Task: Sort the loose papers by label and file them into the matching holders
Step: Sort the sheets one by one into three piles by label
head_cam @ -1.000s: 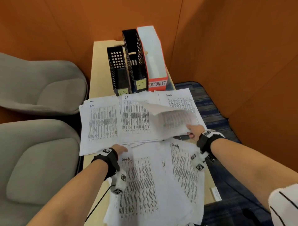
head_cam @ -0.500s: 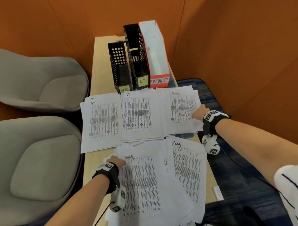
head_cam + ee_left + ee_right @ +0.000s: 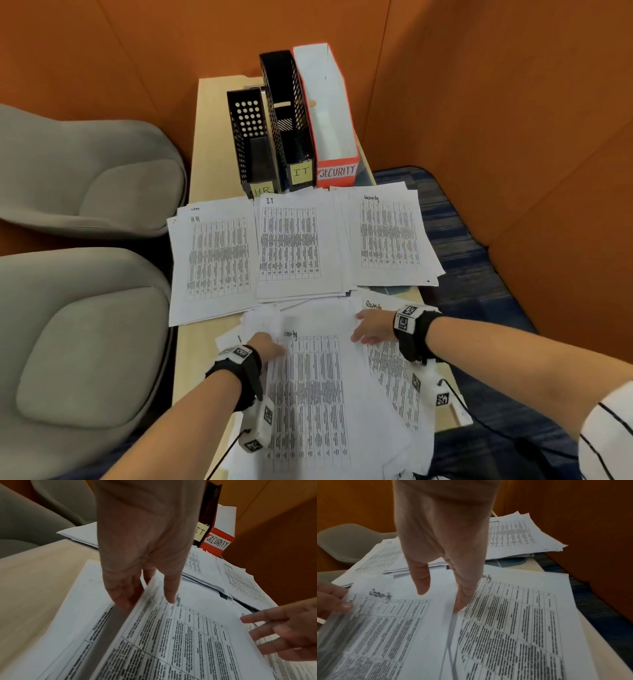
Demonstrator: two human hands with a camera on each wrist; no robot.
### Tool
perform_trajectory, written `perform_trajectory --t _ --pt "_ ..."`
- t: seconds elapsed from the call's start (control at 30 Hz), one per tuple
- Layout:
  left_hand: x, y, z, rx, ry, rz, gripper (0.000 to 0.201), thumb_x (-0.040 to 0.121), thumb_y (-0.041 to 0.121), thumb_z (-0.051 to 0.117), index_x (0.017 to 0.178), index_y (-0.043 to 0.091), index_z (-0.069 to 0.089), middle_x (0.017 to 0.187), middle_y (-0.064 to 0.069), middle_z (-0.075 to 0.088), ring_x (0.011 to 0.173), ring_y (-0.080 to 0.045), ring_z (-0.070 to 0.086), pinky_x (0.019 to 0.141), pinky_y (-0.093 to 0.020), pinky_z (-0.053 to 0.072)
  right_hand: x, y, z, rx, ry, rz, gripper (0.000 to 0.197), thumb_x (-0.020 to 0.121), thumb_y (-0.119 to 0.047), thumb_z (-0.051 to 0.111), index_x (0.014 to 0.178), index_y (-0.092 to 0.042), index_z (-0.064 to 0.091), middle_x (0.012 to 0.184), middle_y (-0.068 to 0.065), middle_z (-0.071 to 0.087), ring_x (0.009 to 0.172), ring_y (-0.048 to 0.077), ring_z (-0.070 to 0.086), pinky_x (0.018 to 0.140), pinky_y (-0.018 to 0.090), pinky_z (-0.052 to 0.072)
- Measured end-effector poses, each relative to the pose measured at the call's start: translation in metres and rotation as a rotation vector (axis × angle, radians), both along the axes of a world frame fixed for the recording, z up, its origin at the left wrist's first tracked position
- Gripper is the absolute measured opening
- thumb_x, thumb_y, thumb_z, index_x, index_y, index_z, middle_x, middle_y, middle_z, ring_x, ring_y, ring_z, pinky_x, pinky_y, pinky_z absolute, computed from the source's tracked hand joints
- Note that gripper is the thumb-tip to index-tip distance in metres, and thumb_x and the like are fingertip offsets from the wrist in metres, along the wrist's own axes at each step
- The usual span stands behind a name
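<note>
Soft, even indoor light, no glare. Faint shadows lie under lifted sheets. The head view bends straight lines at its edges. Both wrist views are dimmer, with smeared print and blurred hands (image 3: 145,540) up close.

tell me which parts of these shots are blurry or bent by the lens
Head view: the sheet corner by the left hand is smeared by motion, and the wide lens bows the chairs. Left wrist view: the lifted sheet edge is soft, but the SECURITY label reads clearly. Right wrist view: the handwritten heading at left is smeared, while the right-hand sheet is sharper.
</note>
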State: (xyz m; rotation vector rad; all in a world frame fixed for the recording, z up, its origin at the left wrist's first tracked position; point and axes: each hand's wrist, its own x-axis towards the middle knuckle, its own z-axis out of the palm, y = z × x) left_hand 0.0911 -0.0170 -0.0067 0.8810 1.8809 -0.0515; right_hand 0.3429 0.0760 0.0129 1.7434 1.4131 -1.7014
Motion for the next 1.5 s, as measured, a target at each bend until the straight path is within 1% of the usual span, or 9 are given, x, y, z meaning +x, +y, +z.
perform_trajectory --t 0.13,0.37,0.53,0.6,0.73,0.9,1.1,1.23,1.5 --pt "0.001 0.005 0.002 0.194 -0.132 0.156 0.008 0.091 0.012 0.058 0.095 0.005 0.058 0.089 -0.013 0.056 0.077 -0.023 0.052 0.069 -0.034 0.043 0.005 0.008 -0.001 0.148 0.015 -0.065 0.018 0.085 -0.004 0.066 0.097 -0.007 0.053 0.093 0.01 0.06 0.07 0.017 0.058 0.07 0.036 0.055" --pt "-0.001 0.023 0.016 0.339 -0.367 0.519 0.027 0.097 0.01 0.048 0.124 0.011 0.045 0.119 0.001 0.05 0.099 -0.024 0.052 0.081 -0.039 0.046 0.015 0.023 0.015 0.041 0.14 -0.066 0.026 0.09 -0.014 0.064 0.115 -0.009 0.061 0.11 0.01 0.067 0.095 0.023 0.066 0.087 0.037 0.054" --pt "0.001 0.02 0.011 0.086 -0.115 0.277 0.03 0.088 -0.003 0.044 0.063 0.012 0.038 0.062 -0.003 0.039 0.059 -0.02 0.046 0.061 -0.031 0.037 0.016 0.03 0.014 0.328 0.048 -0.146 0.036 0.091 -0.018 0.054 0.124 -0.004 0.056 0.112 0.014 0.064 0.096 0.031 0.064 0.081 0.038 0.055" --pt "-0.006 0.011 0.013 -0.006 -0.017 0.258 0.009 0.087 0.001 0.051 0.078 0.002 0.048 0.074 -0.011 0.052 0.069 -0.024 0.056 0.065 -0.031 0.043 0.019 0.034 0.015 0.372 0.006 -0.154 0.035 0.093 -0.015 0.049 0.125 -0.002 0.054 0.102 0.01 0.059 0.079 0.022 0.057 0.062 0.026 0.046" --pt "-0.02 -0.007 -0.001 -0.093 0.085 0.243 0.062 0.084 0.009 0.063 0.136 -0.005 0.033 0.122 -0.022 0.053 0.103 -0.033 0.056 0.079 -0.032 0.049 0.028 0.04 0.014 0.363 -0.105 -0.101 0.036 0.095 -0.012 0.045 0.129 -0.001 0.05 0.116 0.015 0.06 0.096 0.029 0.059 0.074 0.03 0.047" --pt "-0.029 -0.003 -0.002 -0.046 0.042 0.239 0.048 0.085 0.011 0.065 0.127 -0.007 0.047 0.121 -0.023 0.057 0.108 -0.037 0.057 0.083 -0.037 0.048 0.037 0.049 0.019 0.392 -0.129 -0.085 0.038 0.096 -0.01 0.044 0.132 -0.001 0.049 0.131 0.019 0.054 0.118 0.036 0.052 0.1 0.04 0.044" --pt "-0.033 0.02 0.013 0.14 0.19 0.222 0.072 0.077 0.044 0.07 0.132 0.005 0.043 0.133 -0.019 0.049 0.117 -0.036 0.052 0.1 -0.041 0.044 0.055 0.093 0.048 0.69 -0.053 -0.45 0.036 0.097 -0.014 0.04 0.131 -0.008 0.05 0.106 0.017 0.062 0.082 0.029 0.055 0.071 0.033 0.042" --pt "0.003 0.054 0.058 0.227 -0.455 0.259 0.098 0.071 0.071 0.062 0.145 0.014 0.031 0.15 -0.01 0.033 0.135 -0.028 0.037 0.114 -0.048 0.028 0.037 0.101 0.066 0.594 0.161 -0.535 0.015 0.096 -0.013 0.043 0.098 -0.011 0.058 0.074 0.005 0.051 0.063 0.017 0.045 0.056 0.021 0.038" --pt "0.022 0.099 0.083 0.356 -0.488 0.23 0.063 0.08 0.036 0.073 0.132 0.015 0.042 0.123 0.0 0.049 0.119 -0.021 0.045 0.103 -0.042 0.036 0.024 0.102 0.076 0.368 0.473 -0.597 0.026 0.098 -0.011 0.05 0.122 -0.004 0.053 0.114 0.01 0.062 0.103 0.025 0.06 0.089 0.035 0.05"
